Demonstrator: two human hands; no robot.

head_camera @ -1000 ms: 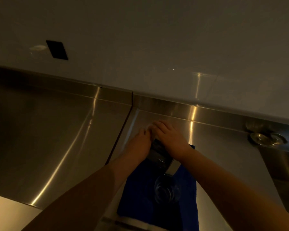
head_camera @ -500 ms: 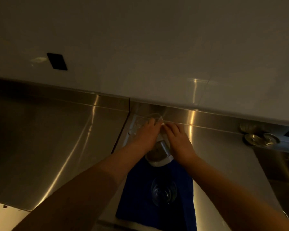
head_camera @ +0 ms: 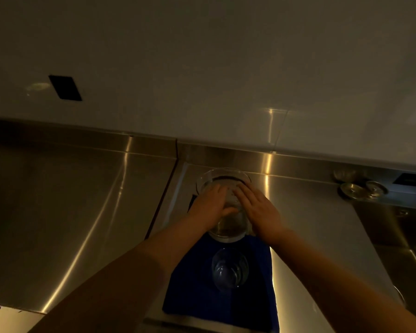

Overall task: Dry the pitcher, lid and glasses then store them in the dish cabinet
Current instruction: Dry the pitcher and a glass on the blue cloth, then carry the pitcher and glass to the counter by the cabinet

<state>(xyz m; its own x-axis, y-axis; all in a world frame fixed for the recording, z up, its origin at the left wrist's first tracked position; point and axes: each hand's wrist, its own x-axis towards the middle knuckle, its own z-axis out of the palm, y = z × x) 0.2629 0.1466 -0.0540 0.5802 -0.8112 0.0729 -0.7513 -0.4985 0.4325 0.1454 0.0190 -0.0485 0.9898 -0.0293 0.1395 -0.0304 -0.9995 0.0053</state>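
Nearest the camera, on the blue towel (head_camera: 192, 284) spread over the steel table (head_camera: 58, 212), a glass (head_camera: 229, 269) stands with nothing visible inside it. Beyond it the clear pitcher (head_camera: 223, 186) stands at the towel's far edge, seemingly empty, gripped from both sides: left hand (head_camera: 210, 204) and right hand (head_camera: 258, 209) wrap its wall. This looks like picking it up to dry; next it needs lifting clear and a cloth. Farther right sit two metal fittings (head_camera: 362, 189).
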